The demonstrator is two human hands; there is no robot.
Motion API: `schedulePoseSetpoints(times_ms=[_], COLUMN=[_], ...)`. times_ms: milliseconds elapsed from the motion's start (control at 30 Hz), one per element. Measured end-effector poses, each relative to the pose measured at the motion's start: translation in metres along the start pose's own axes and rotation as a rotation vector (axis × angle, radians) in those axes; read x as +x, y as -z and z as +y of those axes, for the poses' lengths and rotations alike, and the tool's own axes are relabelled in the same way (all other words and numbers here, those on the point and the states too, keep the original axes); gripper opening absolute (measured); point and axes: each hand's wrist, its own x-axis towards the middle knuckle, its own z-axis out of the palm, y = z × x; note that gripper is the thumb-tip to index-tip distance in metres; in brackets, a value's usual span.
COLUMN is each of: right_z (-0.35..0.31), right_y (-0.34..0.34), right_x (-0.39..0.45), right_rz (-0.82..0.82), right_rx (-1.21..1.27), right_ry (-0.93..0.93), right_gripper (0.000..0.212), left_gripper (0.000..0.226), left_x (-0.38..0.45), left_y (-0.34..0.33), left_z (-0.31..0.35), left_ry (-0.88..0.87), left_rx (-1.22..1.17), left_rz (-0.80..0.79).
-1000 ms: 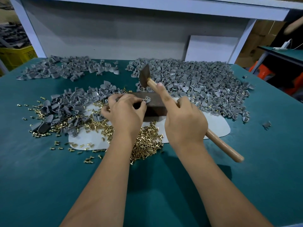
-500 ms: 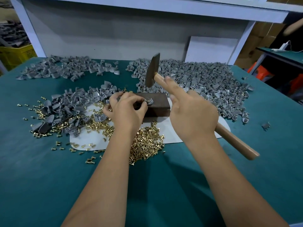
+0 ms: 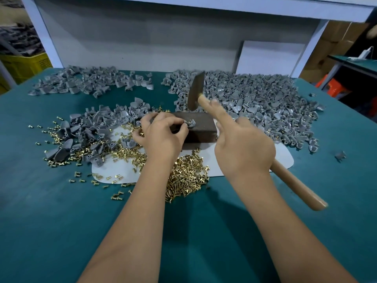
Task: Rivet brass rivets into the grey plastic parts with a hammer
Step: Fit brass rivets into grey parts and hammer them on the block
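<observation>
My left hand [image 3: 161,133] pinches a small grey plastic part [image 3: 190,123] with a brass rivet in it, holding it on top of a dark metal block [image 3: 201,129]. My right hand [image 3: 242,144] grips a wooden-handled hammer [image 3: 195,90], index finger stretched along the handle. The hammer head hangs just above and behind the part. Loose brass rivets [image 3: 187,178] lie heaped in front of the block.
A big pile of grey parts [image 3: 261,103] fills the back right of the green table [image 3: 61,221]; smaller piles lie at back left [image 3: 87,82] and left [image 3: 98,129]. A white mat [image 3: 118,168] lies under the block. One stray part [image 3: 340,155] sits at right.
The hammer rose from its low position over the block, then began coming down again toward the part. My left hand has kept the part in place on the block.
</observation>
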Motion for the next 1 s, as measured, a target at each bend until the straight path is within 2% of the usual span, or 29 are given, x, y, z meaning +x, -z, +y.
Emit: schedulePoseSetpoints(times_ms=[33,167,267,400,533,633,767,900,1000], right_z=[-0.001,0.003,-0.002,0.008,0.016,0.030,0.052,0.064,0.067], right_y=[0.000,-0.007,-0.003,-0.016,-0.021,-0.025,-0.033,-0.041,-0.046], right_x=[0.000,-0.003,0.000,0.001,0.006,0.013,0.017,0.018,0.015], right_rz=[0.033,-0.077,0.016,-0.102,-0.025,0.010,-0.087,-0.177,-0.228], right_rx=[0.009,-0.055,-0.008,-0.078,-0.003,0.006,-0.013,-0.007,0.004], right_ry=[0.000,0.008,0.012,0.002,-0.081,-0.156,-0.275,-0.324,-0.326], right_gripper=[0.064,0.064,0.067,0.065,0.062,0.059,0.047,0.037,0.020], left_gripper=[0.007,0.006,0.006,0.004,0.005,0.016,0.023,0.016,0.012], left_x=[0.000,0.000,0.001,0.000,0.002,0.003,0.003,0.002,0.002], left_y=[0.000,0.001,-0.001,0.000,0.004,0.010,0.019,0.022,0.023], left_z=[0.000,-0.001,-0.002,-0.004,-0.002,0.004,0.008,0.010,0.011], left_ry=[-0.005,-0.002,-0.029,-0.023,-0.011,0.046,0.106,0.110,0.114], left_rx=[0.001,-0.016,-0.003,-0.010,-0.040,-0.181,-0.420,-0.505,-0.557], left_rz=[0.000,-0.015,0.029,-0.023,-0.087,-0.107,-0.156,-0.179,-0.196])
